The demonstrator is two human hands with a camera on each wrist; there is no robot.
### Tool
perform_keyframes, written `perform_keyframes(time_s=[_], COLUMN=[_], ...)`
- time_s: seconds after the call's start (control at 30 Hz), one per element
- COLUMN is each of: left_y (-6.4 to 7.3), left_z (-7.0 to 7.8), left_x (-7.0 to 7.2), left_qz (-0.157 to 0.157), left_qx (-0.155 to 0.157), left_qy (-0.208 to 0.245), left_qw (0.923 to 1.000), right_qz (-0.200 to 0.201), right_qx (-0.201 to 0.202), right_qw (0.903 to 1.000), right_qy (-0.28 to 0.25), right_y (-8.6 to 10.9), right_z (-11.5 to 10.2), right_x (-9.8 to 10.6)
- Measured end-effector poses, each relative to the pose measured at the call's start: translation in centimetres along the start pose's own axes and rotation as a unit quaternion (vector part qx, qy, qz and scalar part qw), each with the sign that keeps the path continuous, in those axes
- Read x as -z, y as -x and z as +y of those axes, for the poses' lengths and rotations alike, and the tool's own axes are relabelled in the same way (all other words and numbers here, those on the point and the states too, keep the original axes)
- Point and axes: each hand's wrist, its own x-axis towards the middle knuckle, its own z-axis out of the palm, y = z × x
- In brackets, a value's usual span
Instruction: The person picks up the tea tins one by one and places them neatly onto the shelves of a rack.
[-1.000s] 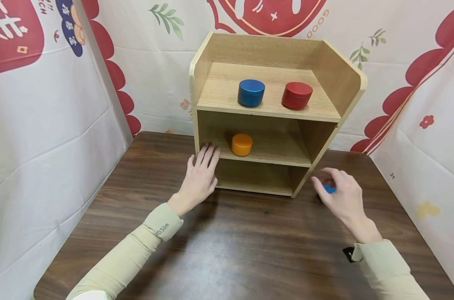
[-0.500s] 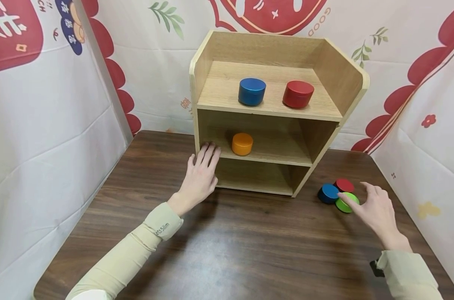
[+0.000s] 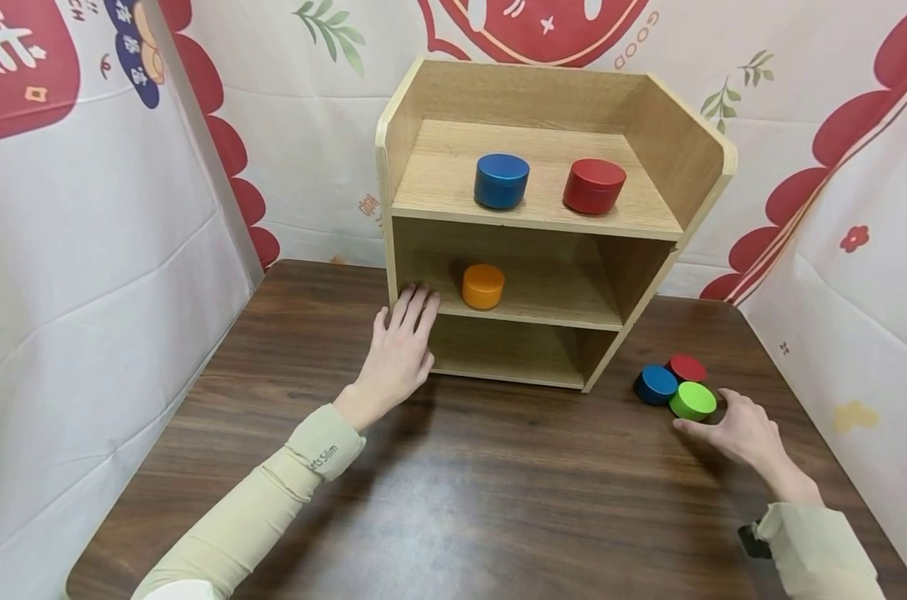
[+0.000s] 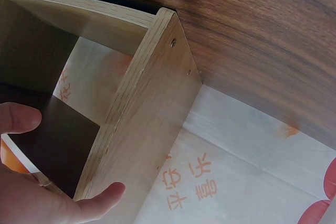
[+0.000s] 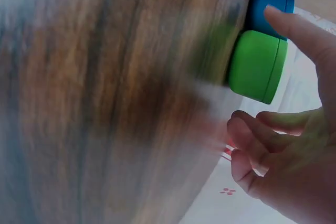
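Note:
My left hand [image 3: 395, 354] rests against the front left edge of a wooden shelf unit [image 3: 536, 225], fingers extended. In the left wrist view its thumb [image 4: 21, 117] is on the inner side of the side panel and another finger lies outside it. My right hand [image 3: 746, 433] is spread beside a green round tin [image 3: 693, 401] on the table, thumb in front and fingers behind. In the right wrist view a gap shows between the fingers and the green tin. A blue tin [image 3: 656, 385] and a red tin [image 3: 687, 367] stand close against the green one.
On the top board stand a larger blue tin [image 3: 502, 181] and a larger red tin [image 3: 594, 186]. An orange tin [image 3: 483, 286] sits on the middle board. Printed cloth [image 3: 311, 167] hangs around the brown wooden table [image 3: 498, 483].
My right hand has moved right and toward me, from over the tins to beside the green one, uncovering the cluster. The left hand has stayed at the shelf unit.

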Motion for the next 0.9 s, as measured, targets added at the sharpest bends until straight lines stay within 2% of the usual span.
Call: perform_keyframes(time_s=[0.3,0.5,0.73,0.9], left_y=[0.0,0.1,0.0,0.0], left_z=[0.0,0.0,0.0,0.0], left_x=[0.1,0.3,0.2,0.2], left_qz=[-0.006,-0.017,-0.016,-0.017], left_qx=[0.003,0.009,0.007,0.006], left_qy=[0.003,0.005,0.008,0.009], left_qw=[1.0000,0.9998,0.9998,0.9998], right_qz=[0.016,0.033,0.071,0.075], right_qx=[0.026,0.018,0.019,0.003], right_qw=[0.9995,0.9987,0.9950,0.9939], right_qy=[-0.006,-0.034,-0.067,-0.080], right_y=[0.0,0.1,-0.1,0.0], right_z=[0.4,0.3,0.3,0.3], right_x=[-0.6,-1.1,-1.7,-1.9])
